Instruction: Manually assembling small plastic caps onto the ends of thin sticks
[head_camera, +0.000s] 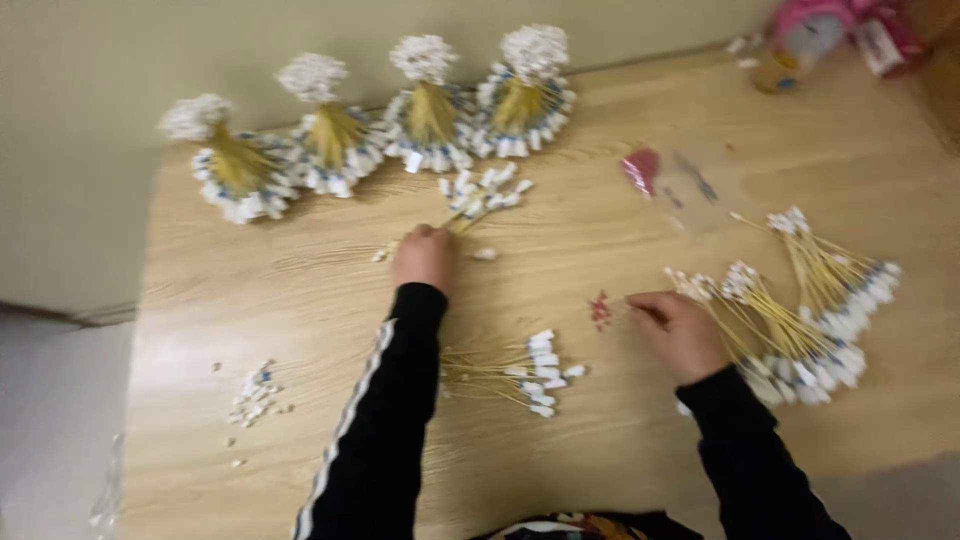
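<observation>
Head view: left hand (424, 257) closed on a small stick cluster (482, 193) fanning toward two o'clock, while right hand (680, 333), fingers curled, pinches sticks from the pile (800, 310) at three o'clock on the tabletop (600, 450).

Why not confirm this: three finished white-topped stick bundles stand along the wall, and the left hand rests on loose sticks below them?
Not three. The head view shows four stick bundles along the wall. The left hand does rest on loose sticks below them.
</observation>
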